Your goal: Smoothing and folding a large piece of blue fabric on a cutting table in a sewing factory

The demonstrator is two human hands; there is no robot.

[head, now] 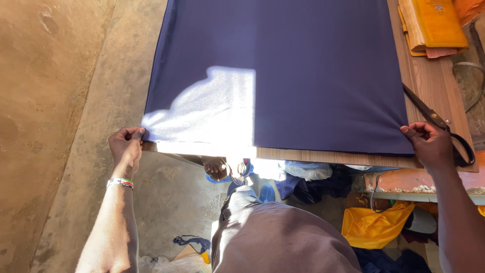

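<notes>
A large dark navy cloth (303, 65) lies spread flat over a wooden table (328, 156). My left hand (126, 145) pinches the cloth's near left corner at the table edge; a beaded bracelet circles that wrist. My right hand (429, 144) pinches the near right corner. A bright patch of sunlight falls across the near left part of the cloth.
Black-handled scissors (439, 124) lie on the table just beyond my right hand. Folded yellow cloth (434, 25) sits at the far right. Under the table are a yellow bag (374, 225), blue scraps and plastic bags. A bare concrete floor (65, 126) stretches to the left.
</notes>
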